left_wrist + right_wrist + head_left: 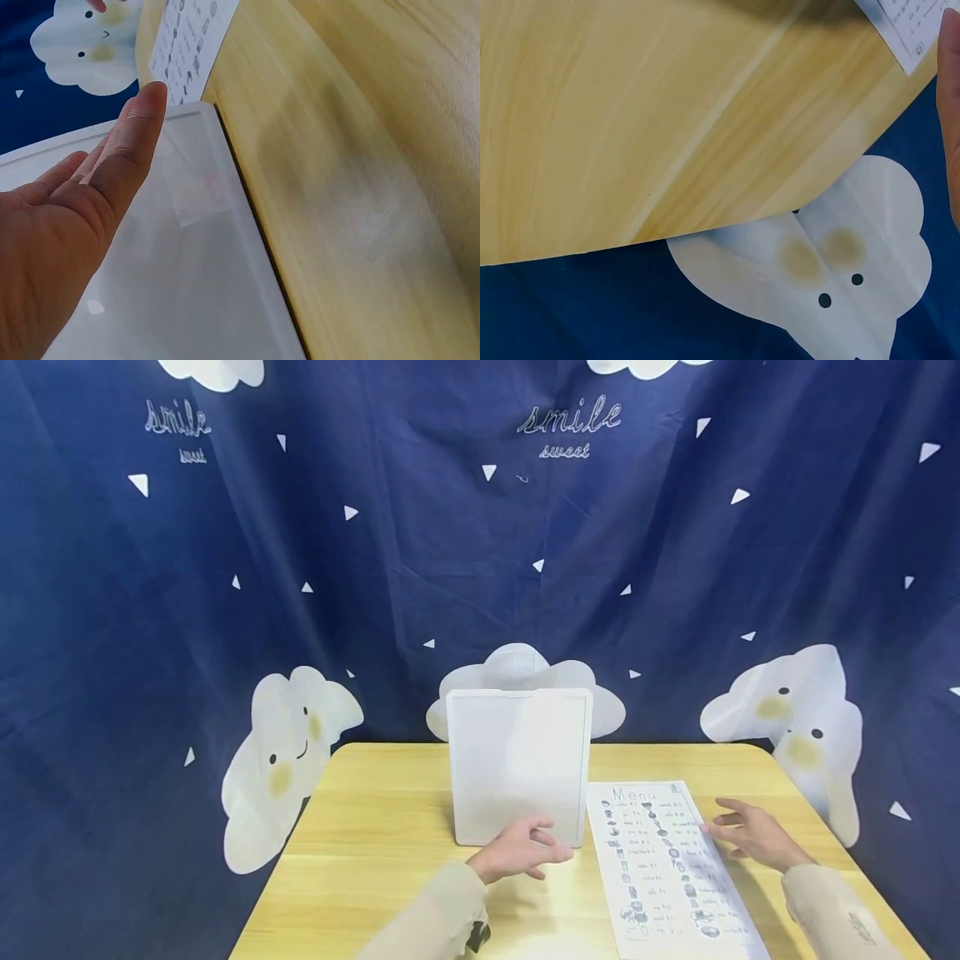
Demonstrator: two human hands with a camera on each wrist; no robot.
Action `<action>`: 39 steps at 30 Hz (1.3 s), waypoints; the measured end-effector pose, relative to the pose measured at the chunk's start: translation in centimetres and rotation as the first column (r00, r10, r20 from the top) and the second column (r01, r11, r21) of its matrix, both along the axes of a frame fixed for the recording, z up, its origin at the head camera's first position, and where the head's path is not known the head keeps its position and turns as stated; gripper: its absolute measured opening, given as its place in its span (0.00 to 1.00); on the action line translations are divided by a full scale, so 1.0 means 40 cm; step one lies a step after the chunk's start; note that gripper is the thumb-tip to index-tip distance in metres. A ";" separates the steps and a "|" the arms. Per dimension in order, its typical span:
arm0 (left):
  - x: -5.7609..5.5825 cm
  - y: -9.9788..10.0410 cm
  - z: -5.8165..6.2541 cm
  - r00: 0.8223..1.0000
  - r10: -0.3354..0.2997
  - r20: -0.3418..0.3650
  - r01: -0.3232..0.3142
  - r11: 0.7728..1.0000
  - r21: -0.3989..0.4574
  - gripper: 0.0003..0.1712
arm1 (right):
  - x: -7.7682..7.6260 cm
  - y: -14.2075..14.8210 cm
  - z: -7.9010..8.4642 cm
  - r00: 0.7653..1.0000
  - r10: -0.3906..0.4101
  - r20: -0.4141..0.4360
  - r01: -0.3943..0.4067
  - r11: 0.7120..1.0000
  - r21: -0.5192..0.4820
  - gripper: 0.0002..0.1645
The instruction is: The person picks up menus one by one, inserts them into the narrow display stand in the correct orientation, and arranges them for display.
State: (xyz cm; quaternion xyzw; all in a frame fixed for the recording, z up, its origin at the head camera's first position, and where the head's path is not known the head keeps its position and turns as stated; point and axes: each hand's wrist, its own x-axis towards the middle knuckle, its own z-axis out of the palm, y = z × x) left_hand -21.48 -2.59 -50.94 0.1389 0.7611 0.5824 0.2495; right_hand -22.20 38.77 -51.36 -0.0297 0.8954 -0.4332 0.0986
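Note:
A white board with a raised frame [517,752] stands upright on the table, its glossy face toward me. In front of its lower right part is my left hand [521,850], fingers loosely extended and holding nothing. The left wrist view shows the same hand [82,195] overlapping the board's face [195,262]. A printed menu sheet [660,868] with small pictures and prices lies flat to the right of the board. Over that sheet's right edge hovers my right hand [753,835], fingers relaxed, with nothing in its grasp. Only part of a finger [950,112] shows in the right wrist view.
The light wooden table [360,843] has rounded far corners. Behind it hangs a dark blue curtain [420,543] with white clouds, triangles and lettering. A cloud print [795,727] sits just past the table's right edge.

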 end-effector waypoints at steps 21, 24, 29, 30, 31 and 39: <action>0.007 0.039 -0.042 0.998 0.018 0.061 -0.024 0.996 0.091 0.41 | -0.003 0.003 -0.036 0.997 -0.038 0.062 0.037 0.999 0.009 0.50; 0.006 0.047 -0.047 0.998 0.022 0.065 -0.028 0.995 0.092 0.40 | -0.005 0.003 -0.039 0.997 -0.039 0.064 0.038 0.999 0.014 0.50; -0.002 0.063 -0.058 0.998 0.021 0.059 -0.026 0.995 0.095 0.39 | -0.011 0.002 -0.039 0.997 -0.047 0.063 0.045 0.998 0.034 0.48; -0.003 0.065 -0.060 0.998 0.021 0.060 -0.027 0.995 0.095 0.39 | -0.012 0.001 -0.039 0.997 -0.048 0.065 0.046 0.998 0.036 0.48; -0.003 0.067 -0.062 0.998 0.021 0.062 -0.027 0.995 0.096 0.39 | -0.013 0.001 -0.040 0.997 -0.049 0.067 0.047 0.998 0.033 0.48; 0.002 0.087 -0.080 0.996 0.033 0.084 -0.042 0.993 0.115 0.38 | -0.008 -0.001 -0.052 0.995 -0.059 0.084 0.058 0.998 0.023 0.48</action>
